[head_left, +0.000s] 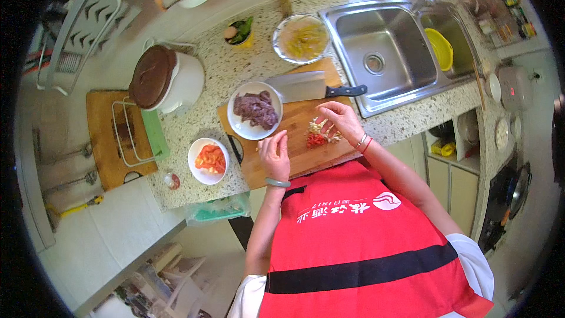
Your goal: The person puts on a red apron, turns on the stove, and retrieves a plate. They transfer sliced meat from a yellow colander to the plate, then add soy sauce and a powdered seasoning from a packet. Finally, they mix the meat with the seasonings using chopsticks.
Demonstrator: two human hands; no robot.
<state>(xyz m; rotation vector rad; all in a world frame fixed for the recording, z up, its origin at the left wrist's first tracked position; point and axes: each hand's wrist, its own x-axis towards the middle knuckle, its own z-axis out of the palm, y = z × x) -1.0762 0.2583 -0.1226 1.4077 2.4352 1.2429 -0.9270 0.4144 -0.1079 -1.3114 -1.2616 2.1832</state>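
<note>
A wooden cutting board (pixel 259 171) lies on the speckled counter in front of me. On it stands a white bowl of dark sliced meat (pixel 256 112), with a cleaver (pixel 297 86) lying flat behind it, its black handle pointing right. My left hand (pixel 275 156) is just below the bowl, fingers drawn together; whether anything is between them I cannot make out. My right hand (pixel 342 122) hovers by small heaps of chopped garlic (pixel 319 126) and chopped red pepper (pixel 316 140), its fingers bent but apart, holding nothing visible.
Left of the board are a bowl of cut tomatoes (pixel 210 164) and a white pot with a brown lid (pixel 176 79). Farther back sit a bowl of pale green shreds (pixel 301 39) and a yellow cup of green peppers (pixel 240 34). A steel sink (pixel 382 41) is at right.
</note>
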